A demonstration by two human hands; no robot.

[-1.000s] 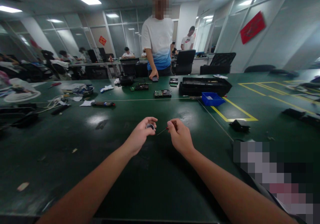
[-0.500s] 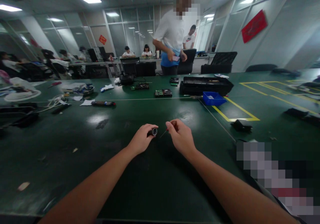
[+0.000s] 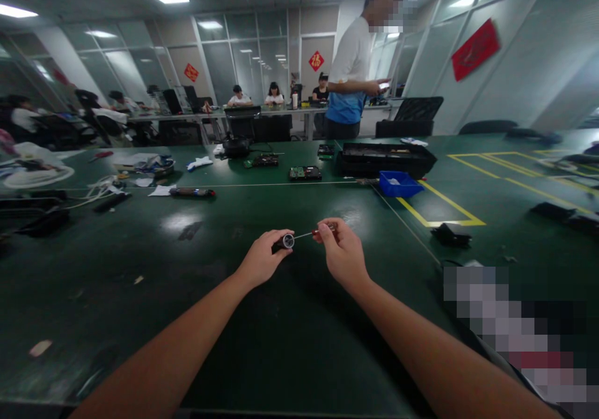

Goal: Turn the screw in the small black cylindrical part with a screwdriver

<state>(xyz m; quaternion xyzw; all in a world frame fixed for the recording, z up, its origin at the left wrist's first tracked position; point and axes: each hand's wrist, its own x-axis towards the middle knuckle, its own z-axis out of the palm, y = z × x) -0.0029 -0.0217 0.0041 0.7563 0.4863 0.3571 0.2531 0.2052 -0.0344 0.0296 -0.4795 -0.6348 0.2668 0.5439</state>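
My left hand (image 3: 259, 260) is closed around a short dark cylinder (image 3: 287, 241), whose round, silver-rimmed end faces me and to the right. Its other end is hidden by my fingers. In the fingers of my right hand (image 3: 345, 250) is a small screwdriver (image 3: 304, 235) with a reddish handle and a thin metal shaft. The shaft points left, and its tip is at the rim of the cylinder; whether it touches I cannot tell. Both hands are just above the green table (image 3: 262, 350).
Beyond my hands lie a dark tubular tool (image 3: 193, 193), circuit boards (image 3: 305, 173), a blue bin (image 3: 400, 183) and a long black case (image 3: 384, 159). A black block (image 3: 452, 234) sits to the right. Across the table stands a person (image 3: 349, 75) holding a phone-like object.
The screwdriver has swung from slanting down to nearly level, its tip now at the cylinder's end. My right hand rose slightly. The standing person moved right and turned sideways.
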